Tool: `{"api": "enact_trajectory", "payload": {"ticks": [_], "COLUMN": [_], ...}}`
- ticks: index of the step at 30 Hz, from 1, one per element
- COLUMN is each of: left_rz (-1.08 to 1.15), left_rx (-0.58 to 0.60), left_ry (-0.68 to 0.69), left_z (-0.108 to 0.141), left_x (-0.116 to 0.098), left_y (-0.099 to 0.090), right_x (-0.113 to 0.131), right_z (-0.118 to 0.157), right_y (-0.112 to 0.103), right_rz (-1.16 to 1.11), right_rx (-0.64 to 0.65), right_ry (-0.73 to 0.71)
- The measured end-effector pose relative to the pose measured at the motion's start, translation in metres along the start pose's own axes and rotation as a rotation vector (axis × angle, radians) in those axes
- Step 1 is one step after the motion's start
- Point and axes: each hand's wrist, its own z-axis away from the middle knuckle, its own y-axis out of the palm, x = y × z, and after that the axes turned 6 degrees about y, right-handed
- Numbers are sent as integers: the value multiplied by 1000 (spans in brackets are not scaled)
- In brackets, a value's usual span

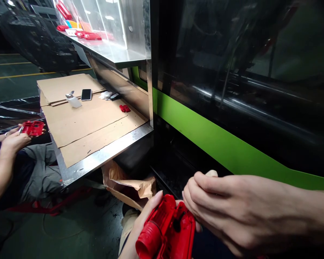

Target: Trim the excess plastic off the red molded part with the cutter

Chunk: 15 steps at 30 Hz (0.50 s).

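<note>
Holding a glossy red plastic housing (166, 230) low at the bottom centre of the view, the left hand (140, 226) comes up from beneath it, fingers (153, 201) wrapped along its left edge. Housing is moulded, hard-shelled, with a ribbed cylindrical neck at its lower end and a dark slot in its face. Right hand (232, 208) sits against its top right edge, fingers curled into a loose fist and pinched at the part; what they pinch cannot be told.

Behind, a machine with a dark reflective panel (245, 72) and a bright green band (218, 144). Steel-edged worktop (102, 156) covered in flat brown cardboard sheets (89, 122). On them: a small white bottle (73, 99), a black phone (86, 94) lying flat, a small red plastic piece (124, 108). Crumpled brown paper (129, 185) lies on the floor under the worktop. Upper steel shelf (110, 52) carries more red parts (89, 35).

At left, another person, seated, has hands around a similar red part (32, 127).
</note>
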Motion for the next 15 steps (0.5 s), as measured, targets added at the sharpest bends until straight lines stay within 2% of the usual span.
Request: {"api": "enact_trajectory", "payload": {"ticks": [4, 8, 11, 15], "left_rz": [-24, -21, -15, -6], "left_rx": [13, -17, -33, 9], "left_ry": [-4, -51, -33, -11], "left_z": [2, 4, 5, 3], "left_x": [0, 0, 1, 2], "left_y": [1, 4, 5, 6], "right_x": [1, 4, 7, 6], "right_z": [-3, -4, -5, -6], "right_y": [0, -1, -2, -2], "right_rz": [-4, 9, 10, 14], "right_rx": [-2, -17, -10, -5], "right_ry": [-1, 8, -7, -28]}}
